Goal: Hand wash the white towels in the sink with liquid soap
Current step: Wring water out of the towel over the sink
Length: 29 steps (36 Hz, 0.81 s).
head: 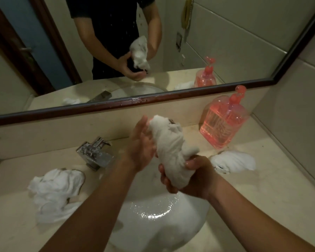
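Item: twisted white towel [171, 151], being held upright above the sink [153, 224]. The right hand [193, 175] is gripping its lower end, fingers curled tight round it. The left hand [142, 142], fingers straight, is pressing its palm against the upper part. A second white towel [51, 191] is lying crumpled on the counter [262, 197] beside the chrome tap [94, 153]. A third white towel [233, 161] is lying just beside the pink liquid soap bottle [224, 122], lettering unreadable.
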Available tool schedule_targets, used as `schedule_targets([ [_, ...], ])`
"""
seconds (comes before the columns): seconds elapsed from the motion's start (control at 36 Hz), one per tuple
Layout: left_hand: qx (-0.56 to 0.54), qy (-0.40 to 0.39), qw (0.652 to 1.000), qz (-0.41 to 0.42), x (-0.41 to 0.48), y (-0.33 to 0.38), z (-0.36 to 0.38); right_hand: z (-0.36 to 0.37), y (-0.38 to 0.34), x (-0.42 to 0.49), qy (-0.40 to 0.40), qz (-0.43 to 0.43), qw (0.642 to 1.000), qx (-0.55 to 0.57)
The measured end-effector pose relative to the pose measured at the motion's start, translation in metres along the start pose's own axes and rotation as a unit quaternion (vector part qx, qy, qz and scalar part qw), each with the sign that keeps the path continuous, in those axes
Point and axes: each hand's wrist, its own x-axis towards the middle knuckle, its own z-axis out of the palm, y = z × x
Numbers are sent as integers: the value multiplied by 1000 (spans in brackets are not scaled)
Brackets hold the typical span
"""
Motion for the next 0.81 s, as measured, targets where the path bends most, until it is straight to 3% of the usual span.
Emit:
schedule_targets([
  [0.08,-85,-111,990,-15,9,-15,1,5,10,7,-109,10,993,39],
  [0.22,-199,-314,928,16,16,-24,8,7,20,5,-96,5,994,60],
  [0.31,-203,-281,938,3,14,-11,9,6,13,-6,-74,17,996,36],
  [0.42,-76,-195,978,20,6,14,24,15,-15,-27,-31,54,998,3],
  [0.56,24,-86,995,34,-6,25,46,38,-47,-42,89,80,981,-155],
  [0.69,142,-1,986,92,-3,19,49,55,-49,-27,222,102,920,-307],
  [0.81,271,59,948,157,7,2,36,40,-34,-15,302,87,881,-354],
])
